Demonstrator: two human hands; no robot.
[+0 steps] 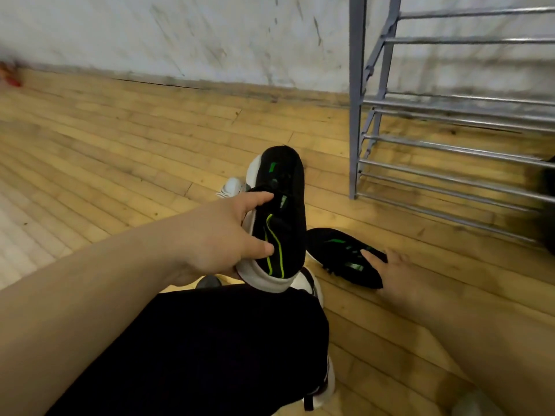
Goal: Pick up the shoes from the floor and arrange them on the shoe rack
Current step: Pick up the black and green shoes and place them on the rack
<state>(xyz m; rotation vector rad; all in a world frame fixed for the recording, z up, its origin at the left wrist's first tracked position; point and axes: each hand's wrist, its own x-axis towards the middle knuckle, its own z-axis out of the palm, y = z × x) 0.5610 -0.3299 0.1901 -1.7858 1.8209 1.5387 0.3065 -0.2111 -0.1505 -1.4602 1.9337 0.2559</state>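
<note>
Meanwhile the left hand (pixel 222 235) grips one black green-striped white-soled sneaker (pixel 279 217); the right hand (pixel 387 265) closes on its mate (pixel 339 253) on the wooden floor (pixel 120 163) near the grey metal shoe rack (pixel 450 145).

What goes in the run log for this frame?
left hand: holding black shoe | right hand: touching second black shoe on floor | shoe rack: lower bars bare

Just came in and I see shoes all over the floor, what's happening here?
A person is gathering shoes to put on the metal shoe rack. Their left hand holds one black sneaker with green stripes lifted off the wooden floor. The right hand is touching the matching sneaker, which lies on the floor and is not yet lifted. The visible rack bars look mostly bare, with something dark at the right edge.
</note>
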